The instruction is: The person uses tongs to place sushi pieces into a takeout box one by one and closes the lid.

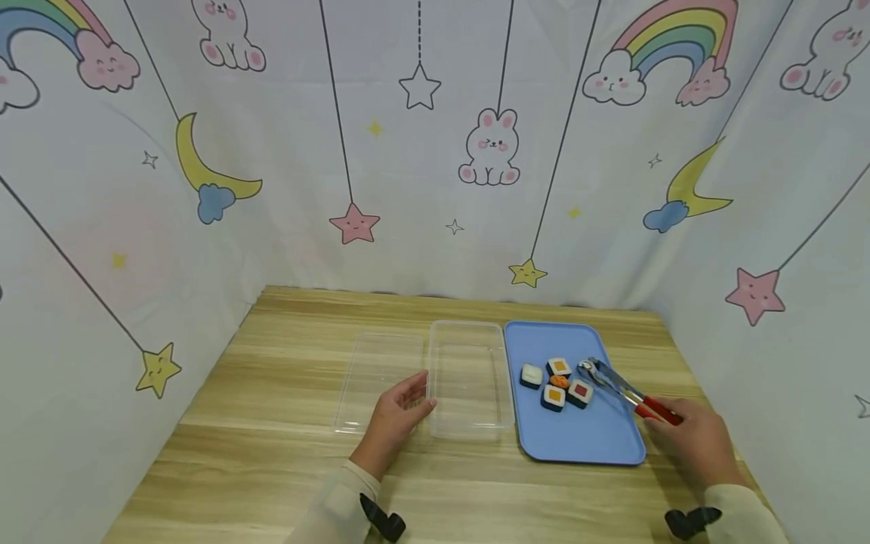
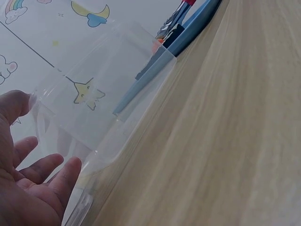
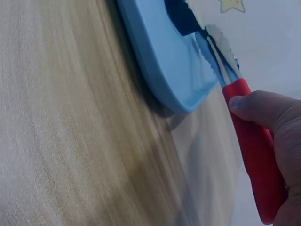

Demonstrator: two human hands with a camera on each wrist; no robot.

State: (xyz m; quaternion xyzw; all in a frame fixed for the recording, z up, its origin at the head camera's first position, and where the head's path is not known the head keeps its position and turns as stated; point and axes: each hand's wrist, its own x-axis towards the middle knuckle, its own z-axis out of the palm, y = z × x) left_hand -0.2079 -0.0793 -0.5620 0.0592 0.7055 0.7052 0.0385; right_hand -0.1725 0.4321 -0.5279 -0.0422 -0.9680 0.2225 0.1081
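Note:
My left hand (image 1: 411, 400) lies relaxed at the left wall of a clear plastic container (image 1: 469, 326), with its thumb (image 2: 14, 104) touching the rim of the container (image 2: 117, 70). Its fingers lie over the edge of a clear lid (image 1: 377, 374) that is flat on the table. My right hand (image 1: 680, 427) grips the red handles of metal tongs (image 1: 615, 384) at the right edge of a blue tray (image 1: 584, 442). The tong tips hover slightly apart over the tray beside several toy sushi pieces (image 1: 553, 381). The right wrist view shows the tongs (image 3: 251, 136) in my right hand (image 3: 277, 122).
The wooden table (image 1: 272, 453) is closed in on three sides by a cloth backdrop (image 1: 435, 189) printed with stars, moons and rabbits. The blue tray (image 2: 188, 35) lies right against the container's far side. Bare wood runs along the front and left.

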